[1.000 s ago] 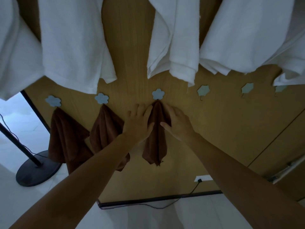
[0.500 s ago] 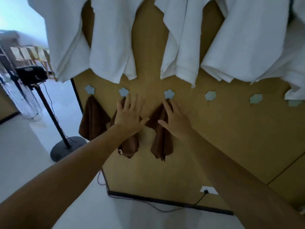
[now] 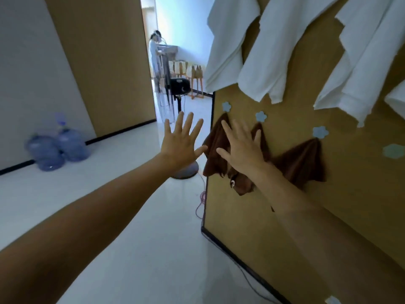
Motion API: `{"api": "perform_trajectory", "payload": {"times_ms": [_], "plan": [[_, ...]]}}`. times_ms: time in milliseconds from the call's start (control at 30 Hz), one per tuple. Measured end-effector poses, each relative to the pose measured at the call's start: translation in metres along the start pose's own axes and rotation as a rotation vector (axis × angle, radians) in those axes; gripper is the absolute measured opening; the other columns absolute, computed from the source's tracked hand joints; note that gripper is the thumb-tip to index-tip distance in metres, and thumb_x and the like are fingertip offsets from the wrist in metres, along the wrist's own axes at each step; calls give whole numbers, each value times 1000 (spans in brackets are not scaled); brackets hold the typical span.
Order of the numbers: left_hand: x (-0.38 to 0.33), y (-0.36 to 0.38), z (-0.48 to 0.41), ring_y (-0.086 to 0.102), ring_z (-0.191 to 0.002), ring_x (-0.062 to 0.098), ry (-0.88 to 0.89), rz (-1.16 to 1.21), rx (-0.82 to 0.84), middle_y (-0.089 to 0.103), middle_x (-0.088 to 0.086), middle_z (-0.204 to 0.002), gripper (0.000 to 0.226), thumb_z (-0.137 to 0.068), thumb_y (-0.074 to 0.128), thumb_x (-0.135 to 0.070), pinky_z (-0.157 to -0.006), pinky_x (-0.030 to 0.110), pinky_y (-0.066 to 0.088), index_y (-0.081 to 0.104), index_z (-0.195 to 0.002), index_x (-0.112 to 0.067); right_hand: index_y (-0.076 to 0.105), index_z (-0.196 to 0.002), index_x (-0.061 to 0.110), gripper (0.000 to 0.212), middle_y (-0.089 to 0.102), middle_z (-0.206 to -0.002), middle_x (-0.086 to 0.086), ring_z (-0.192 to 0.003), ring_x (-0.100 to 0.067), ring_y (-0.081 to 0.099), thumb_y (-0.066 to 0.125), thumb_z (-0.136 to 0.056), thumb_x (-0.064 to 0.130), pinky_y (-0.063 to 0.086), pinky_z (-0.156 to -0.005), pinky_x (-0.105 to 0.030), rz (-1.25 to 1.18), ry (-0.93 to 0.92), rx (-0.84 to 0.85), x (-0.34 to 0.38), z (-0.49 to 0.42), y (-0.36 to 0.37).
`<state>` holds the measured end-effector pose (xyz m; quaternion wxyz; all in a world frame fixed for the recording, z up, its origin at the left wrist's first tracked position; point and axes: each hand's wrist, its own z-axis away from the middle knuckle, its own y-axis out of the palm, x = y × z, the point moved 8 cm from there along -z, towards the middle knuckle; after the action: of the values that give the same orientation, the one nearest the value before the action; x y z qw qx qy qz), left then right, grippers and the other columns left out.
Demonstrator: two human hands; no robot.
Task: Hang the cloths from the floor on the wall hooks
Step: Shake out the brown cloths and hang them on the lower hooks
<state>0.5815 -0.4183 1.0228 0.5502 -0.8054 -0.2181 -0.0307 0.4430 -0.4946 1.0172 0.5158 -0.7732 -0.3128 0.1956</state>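
Three brown cloths hang on the wooden wall from pale blue flower-shaped hooks: a left cloth (image 3: 215, 148) under one hook (image 3: 226, 106), a middle cloth (image 3: 242, 186) under a second hook (image 3: 260, 116), and a right cloth (image 3: 303, 163) under a third hook (image 3: 320, 132). My right hand (image 3: 242, 150) is spread in front of the left and middle cloths and hides part of them. My left hand (image 3: 183, 142) is spread in the air left of the wall's edge, holding nothing. A bare hook (image 3: 393, 150) shows at the far right.
White towels (image 3: 263, 51) hang above the hooks. A fan stand's round base (image 3: 186, 172) sits on the white floor behind my left hand, with a pink cord (image 3: 200, 200) by the wall. Water bottles (image 3: 57, 148) stand at the left wall. A person (image 3: 155, 60) stands in the doorway.
My view has swung left, away from the wall toward the room and doorway. Both hands have come off the third cloth and moved left, fingers spread.
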Motion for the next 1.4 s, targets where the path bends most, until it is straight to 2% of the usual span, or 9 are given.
{"api": "perform_trajectory", "payload": {"times_ms": [167, 433, 800, 1100, 1400], "plan": [[111, -8, 57, -9, -148, 35, -191, -70, 42, -8, 9, -162, 79, -92, 16, -70, -115, 60, 5, -9, -153, -26, -8, -154, 33, 77, -6, -163, -1, -149, -26, -10, 35, -96, 60, 3, -116, -63, -69, -185, 28, 115, -26, 6], [293, -4, 156, -1, -148, 34, -452, -148, 73, -1, 9, -161, 77, -94, 23, -66, -115, 59, 9, -1, -153, -24, -5, -154, 31, 78, -2, -162, -3, -149, -25, -7, 40, -97, 57, 2, -116, -63, -159, -431, 8, 316, -67, 14], [534, 18, 284, -5, -148, 32, -669, -254, 144, -4, 9, -162, 78, -94, 22, -66, -116, 59, 7, -1, -154, -23, -5, -155, 32, 77, 2, -163, -4, -150, -25, -2, 40, -96, 57, 6, -114, -64, -217, -652, -19, 603, -106, 31], [669, 37, 396, -6, -148, 33, -859, -357, 254, -3, 9, -162, 77, -93, 14, -67, -115, 59, 7, -4, -154, -23, -8, -154, 34, 76, -3, -163, -1, -150, -24, -6, 38, -97, 57, 1, -114, -62, -298, -824, 45, 783, -109, 57], [780, 77, 454, -8, -148, 32, -1025, -393, 353, -3, 8, -162, 76, -94, 19, -66, -117, 59, 5, -2, -154, -24, -9, -154, 33, 78, -4, -164, -2, -150, -25, -7, 39, -97, 56, -2, -114, -63, -423, -1007, 98, 939, -143, 104]]}}
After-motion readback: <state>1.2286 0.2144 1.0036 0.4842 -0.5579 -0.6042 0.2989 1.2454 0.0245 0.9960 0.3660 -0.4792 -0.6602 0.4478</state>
